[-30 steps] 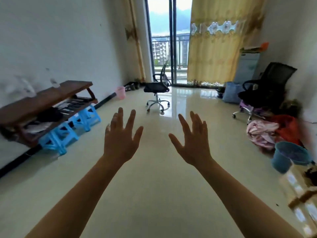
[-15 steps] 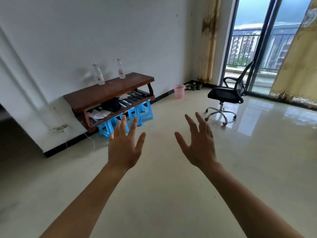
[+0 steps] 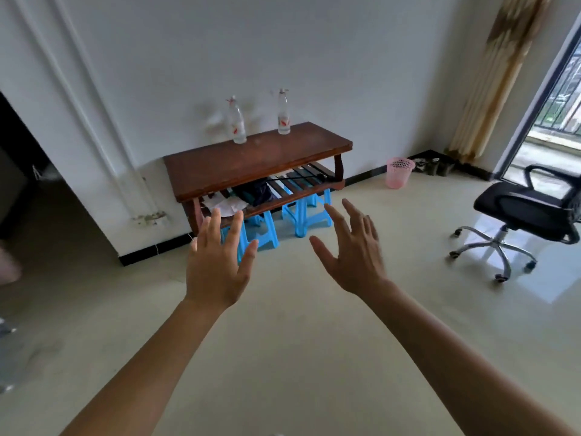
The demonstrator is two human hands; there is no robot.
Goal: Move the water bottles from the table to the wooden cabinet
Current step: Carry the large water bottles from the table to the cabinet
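Observation:
Two clear water bottles with red labels stand upright on a dark wooden table [image 3: 283,162] against the white wall: the left bottle [image 3: 237,122] and the right bottle [image 3: 283,113]. My left hand [image 3: 218,265] and my right hand [image 3: 352,253] are raised in front of me, palms forward, fingers spread, holding nothing. Both hands are well short of the table, over the floor. No wooden cabinet shows in this view.
Blue plastic stools [image 3: 301,215] sit under the table, and clutter lies on its lower slatted shelf. A pink wastebasket [image 3: 399,172] stands by the wall. A black office chair [image 3: 528,209] is at the right, a dark doorway at the left.
The view has swung left and closer, from the balcony door and chair to the table with the bottles. Both hands stay raised, open and empty.

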